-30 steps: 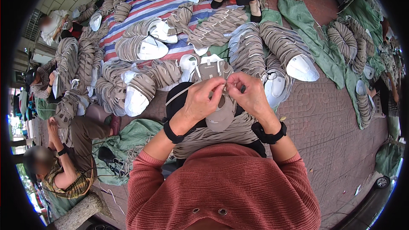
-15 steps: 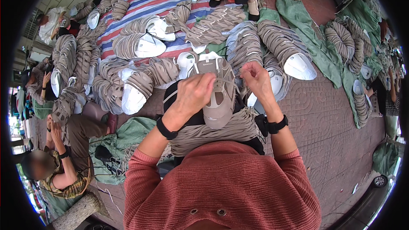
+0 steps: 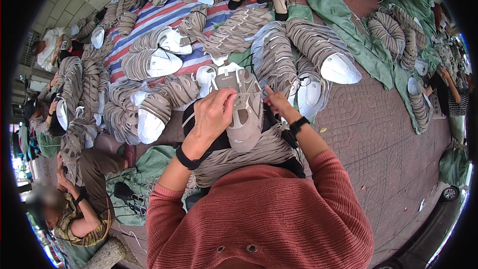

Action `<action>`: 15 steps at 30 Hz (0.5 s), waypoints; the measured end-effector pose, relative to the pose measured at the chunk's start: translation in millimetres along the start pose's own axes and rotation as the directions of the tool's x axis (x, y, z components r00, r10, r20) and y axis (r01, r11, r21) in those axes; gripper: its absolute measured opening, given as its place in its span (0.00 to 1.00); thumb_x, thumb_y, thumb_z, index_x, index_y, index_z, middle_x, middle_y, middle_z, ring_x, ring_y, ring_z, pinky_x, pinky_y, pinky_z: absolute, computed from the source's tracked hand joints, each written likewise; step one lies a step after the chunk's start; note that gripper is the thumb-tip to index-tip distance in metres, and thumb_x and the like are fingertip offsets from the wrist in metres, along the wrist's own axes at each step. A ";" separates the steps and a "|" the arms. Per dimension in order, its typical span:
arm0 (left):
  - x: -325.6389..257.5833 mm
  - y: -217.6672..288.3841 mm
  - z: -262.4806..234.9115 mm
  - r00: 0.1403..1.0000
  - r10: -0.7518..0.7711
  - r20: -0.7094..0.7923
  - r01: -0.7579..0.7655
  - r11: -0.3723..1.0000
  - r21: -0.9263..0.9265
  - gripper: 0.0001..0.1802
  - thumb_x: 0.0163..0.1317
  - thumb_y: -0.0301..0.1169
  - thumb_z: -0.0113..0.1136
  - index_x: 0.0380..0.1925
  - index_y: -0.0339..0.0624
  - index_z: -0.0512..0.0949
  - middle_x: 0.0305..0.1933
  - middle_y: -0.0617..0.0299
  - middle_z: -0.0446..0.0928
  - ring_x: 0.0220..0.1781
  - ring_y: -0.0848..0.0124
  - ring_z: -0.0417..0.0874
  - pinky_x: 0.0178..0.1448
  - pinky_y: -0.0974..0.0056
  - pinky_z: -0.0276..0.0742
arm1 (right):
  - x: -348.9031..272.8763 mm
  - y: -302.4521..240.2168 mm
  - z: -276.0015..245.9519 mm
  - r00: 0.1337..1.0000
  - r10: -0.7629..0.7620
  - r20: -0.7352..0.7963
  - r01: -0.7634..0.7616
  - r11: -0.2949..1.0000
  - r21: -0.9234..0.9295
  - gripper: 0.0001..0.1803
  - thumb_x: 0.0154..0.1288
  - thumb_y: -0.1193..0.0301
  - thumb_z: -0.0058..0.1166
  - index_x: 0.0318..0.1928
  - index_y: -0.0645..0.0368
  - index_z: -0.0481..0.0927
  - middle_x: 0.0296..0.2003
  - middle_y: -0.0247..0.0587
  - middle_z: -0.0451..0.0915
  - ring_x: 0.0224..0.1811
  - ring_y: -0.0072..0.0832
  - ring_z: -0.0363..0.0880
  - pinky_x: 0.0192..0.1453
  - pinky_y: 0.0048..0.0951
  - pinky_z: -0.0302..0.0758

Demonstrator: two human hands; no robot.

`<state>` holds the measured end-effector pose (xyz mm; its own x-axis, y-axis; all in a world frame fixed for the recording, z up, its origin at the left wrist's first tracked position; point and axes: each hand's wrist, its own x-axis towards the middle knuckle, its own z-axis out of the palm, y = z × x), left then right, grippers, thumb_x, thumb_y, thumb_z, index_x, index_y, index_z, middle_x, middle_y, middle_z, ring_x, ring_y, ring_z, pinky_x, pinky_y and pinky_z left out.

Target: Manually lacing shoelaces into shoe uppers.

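My left hand [image 3: 215, 114] grips a beige shoe upper [image 3: 245, 112] by its left side and holds it flat above my lap, tongue end away from me. My right hand [image 3: 277, 102] is at the upper's right edge, fingers pinched together on what looks like a thin dark lace; the lace itself is hard to make out. A stack of more beige uppers [image 3: 239, 157] lies across my lap under both hands. Both wrists carry black bands, and my sleeves are rust red.
Rows of stacked beige uppers with white insides [image 3: 318, 50] cover a striped mat [image 3: 164, 17] and green cloths [image 3: 348, 25] ahead. A seated person [image 3: 74, 209] works at the lower left, other people at the far edge. Brick paving [image 3: 378, 139] runs on the right.
One second ago both hands were pinched together over the upper's middle. They have since parted, the left sliding to the left side and the right to the right edge; the upper now lies flatter.
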<state>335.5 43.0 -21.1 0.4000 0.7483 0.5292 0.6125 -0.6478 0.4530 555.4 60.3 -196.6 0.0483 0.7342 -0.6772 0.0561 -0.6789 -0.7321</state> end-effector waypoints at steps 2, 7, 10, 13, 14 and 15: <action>-1.6 1.6 -1.9 0.999 -0.046 0.021 0.047 0.998 -0.050 0.04 0.54 0.23 0.60 0.31 0.39 0.76 0.24 0.58 0.78 0.21 0.69 0.79 0.22 0.69 0.71 | 9.6 -12.1 4.5 0.981 0.166 0.102 -0.182 0.967 0.177 0.25 0.63 0.47 0.45 0.25 0.57 0.75 0.15 0.27 0.65 0.11 0.18 0.55 0.16 0.23 0.54; -5.2 -4.4 -9.9 0.994 -0.107 -0.012 0.106 0.990 -0.089 0.04 0.55 0.23 0.58 0.31 0.39 0.77 0.24 0.60 0.79 0.21 0.72 0.79 0.22 0.71 0.71 | 39.9 -12.0 1.7 0.935 0.200 0.294 -0.281 0.922 0.268 0.12 0.60 0.64 0.53 0.21 0.50 0.69 0.14 0.22 0.61 0.13 0.15 0.53 0.17 0.22 0.52; -11.3 -16.7 -20.1 0.985 -0.167 -0.047 0.161 0.982 -0.102 0.04 0.56 0.24 0.58 0.32 0.40 0.77 0.24 0.61 0.79 0.21 0.72 0.79 0.22 0.71 0.70 | 29.3 -21.2 -3.5 0.977 0.130 0.167 -0.195 0.860 0.471 0.12 0.60 0.70 0.53 0.21 0.50 0.68 0.14 0.21 0.61 0.13 0.16 0.52 0.19 0.23 0.53; -14.4 -28.3 -26.8 0.966 -0.243 -0.085 0.230 0.963 -0.137 0.04 0.55 0.25 0.58 0.32 0.40 0.77 0.24 0.62 0.79 0.20 0.72 0.78 0.22 0.71 0.69 | 9.1 -41.0 -33.1 0.978 -0.073 0.193 -0.105 0.627 0.772 0.07 0.60 0.72 0.52 0.25 0.52 0.72 0.14 0.21 0.59 0.13 0.17 0.51 0.20 0.23 0.53; -14.7 -34.2 -26.7 0.962 -0.263 -0.075 0.250 0.957 -0.150 0.04 0.55 0.25 0.58 0.31 0.41 0.77 0.24 0.62 0.79 0.20 0.72 0.78 0.22 0.70 0.69 | -2.3 -48.6 -43.7 0.970 -0.148 0.192 -0.080 0.553 0.830 0.01 0.59 0.74 0.53 0.32 0.56 0.75 0.14 0.22 0.58 0.14 0.16 0.49 0.22 0.21 0.53; -14.8 -37.5 -26.2 0.959 -0.279 -0.057 0.267 0.950 -0.164 0.04 0.55 0.25 0.58 0.31 0.41 0.77 0.23 0.62 0.79 0.20 0.71 0.77 0.22 0.70 0.69 | -15.7 -61.1 -52.9 0.973 -0.187 0.132 -0.007 0.551 0.834 0.05 0.59 0.72 0.54 0.35 0.58 0.76 0.15 0.22 0.58 0.14 0.16 0.50 0.21 0.20 0.53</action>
<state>288.7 52.5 -27.1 0.1740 0.8899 0.4217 0.5766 -0.4392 0.6889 603.9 90.3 -137.3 -0.0953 0.8415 -0.5318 -0.8014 -0.3817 -0.4605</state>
